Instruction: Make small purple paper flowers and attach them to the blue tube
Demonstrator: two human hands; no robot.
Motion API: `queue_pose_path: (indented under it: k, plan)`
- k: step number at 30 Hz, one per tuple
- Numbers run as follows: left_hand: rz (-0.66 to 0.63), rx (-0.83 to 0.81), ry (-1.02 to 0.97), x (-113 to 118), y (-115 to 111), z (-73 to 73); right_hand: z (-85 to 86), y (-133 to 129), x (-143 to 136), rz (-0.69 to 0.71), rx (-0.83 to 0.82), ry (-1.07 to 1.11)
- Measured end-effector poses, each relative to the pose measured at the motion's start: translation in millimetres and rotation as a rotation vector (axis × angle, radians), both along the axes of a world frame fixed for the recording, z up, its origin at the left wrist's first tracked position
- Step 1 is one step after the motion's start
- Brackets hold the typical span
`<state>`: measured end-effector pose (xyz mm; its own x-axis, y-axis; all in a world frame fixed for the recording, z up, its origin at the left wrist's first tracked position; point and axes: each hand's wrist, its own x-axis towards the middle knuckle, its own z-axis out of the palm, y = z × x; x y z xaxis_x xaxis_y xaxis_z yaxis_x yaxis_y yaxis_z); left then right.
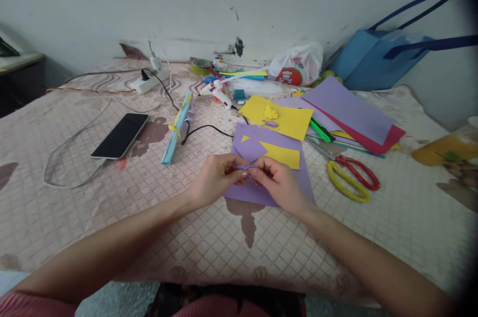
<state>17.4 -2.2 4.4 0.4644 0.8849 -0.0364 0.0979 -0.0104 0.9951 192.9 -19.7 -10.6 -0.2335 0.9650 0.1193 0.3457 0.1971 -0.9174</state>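
Between the fingertips of both hands is a small piece of purple paper (pixel 244 167), largely covered by the fingers. My left hand (pixel 218 175) pinches its left end, and my right hand (pixel 274 177) pinches it from the right. Under them lies a purple sheet (pixel 295 190) with a yellow paper strip (pixel 286 155) on top. Just beyond is a yellow sheet (pixel 293 122) bearing a small heap of yellow paper pieces (pixel 271 112) and a purple scrap (pixel 270 123). To the left lies a light blue paper stick (pixel 176 132) with yellow and purple paper attached.
Scissors (pixel 349 177) with red and yellow handles and a green cutter (pixel 321 130) lie to the right. A white glue gun (pixel 220 93) trails a black cable behind the sheets. A charging phone (pixel 121 135) is at left, a power strip (pixel 149 81) behind it, and a blue bag (pixel 377 60) back right.
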Motion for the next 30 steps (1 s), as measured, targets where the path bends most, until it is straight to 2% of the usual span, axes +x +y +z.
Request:
queue_pose_path:
  k: [6, 13, 19, 22, 26, 28, 30]
  plan:
    - [-0.016, -0.022, -0.024, 0.3, -0.6, 5.5, 3.7, -2.2, -1.9, 0.014, 0.033, -0.01]
    - [-0.052, -0.223, -0.081, -0.4, 5.7, -1.2, 0.3, -3.5, -3.1, -0.01, 0.05, -0.01]
    - [-0.078, -0.278, -0.1, -0.5, 5.4, -4.0, -1.3, -4.5, -5.3, -0.006, -0.004, 0.042]
    - [-0.073, -0.261, -0.084, -0.3, 4.9, -3.2, -0.7, -3.3, -5.3, -0.002, 0.001, 0.049]
    - [0.004, -0.176, -0.027, -0.4, 5.1, -0.7, 2.2, -2.7, -4.4, 0.029, 0.019, 0.016]
    - [0.024, -0.138, -0.008, -0.5, 4.9, 1.0, 3.9, -3.4, -3.8, -0.001, 0.101, -0.03]
    - [0.029, -0.104, 0.006, -0.5, 4.4, 2.4, 5.1, -4.4, -3.2, -0.047, 0.251, -0.103]
